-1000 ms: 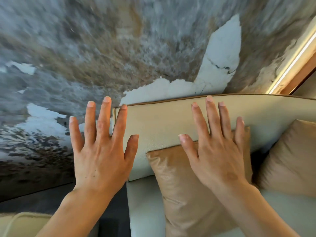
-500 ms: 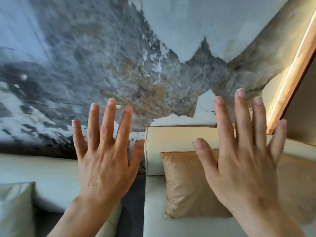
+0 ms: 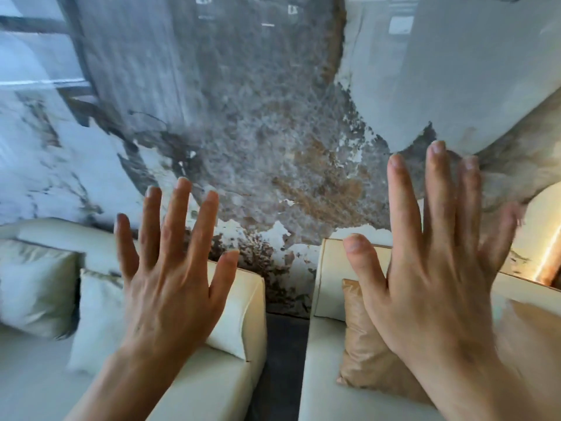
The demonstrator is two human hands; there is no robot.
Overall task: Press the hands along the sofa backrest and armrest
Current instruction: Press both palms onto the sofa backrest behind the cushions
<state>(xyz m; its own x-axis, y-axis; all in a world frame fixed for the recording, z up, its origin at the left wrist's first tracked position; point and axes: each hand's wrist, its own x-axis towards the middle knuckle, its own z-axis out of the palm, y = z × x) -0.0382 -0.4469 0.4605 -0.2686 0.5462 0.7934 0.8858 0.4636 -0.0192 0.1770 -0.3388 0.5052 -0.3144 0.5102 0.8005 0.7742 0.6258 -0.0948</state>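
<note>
Two cream sofa sections stand against the wall with a dark gap between them. The right section's backrest (image 3: 331, 268) has brown piping, and a tan cushion (image 3: 364, 354) leans on it. The left section's backrest end (image 3: 253, 299) sits beside the gap. My left hand (image 3: 170, 287) is raised in front of the left section, fingers spread, holding nothing. My right hand (image 3: 437, 281) is raised in front of the right section, fingers spread, covering part of the tan cushion. Both hands appear to hover in the air, apart from the upholstery.
A mottled grey, white and brown wall (image 3: 243, 147) rises behind the sofas. White cushions (image 3: 97, 317) lie on the left section. A dark floor strip (image 3: 282, 360) runs between the sections. A lit warm strip (image 3: 546, 262) glows at the far right.
The view has tilted up and back, so more wall and the left sofa section show. Both hands have lifted higher, away from the right backrest, still spread.
</note>
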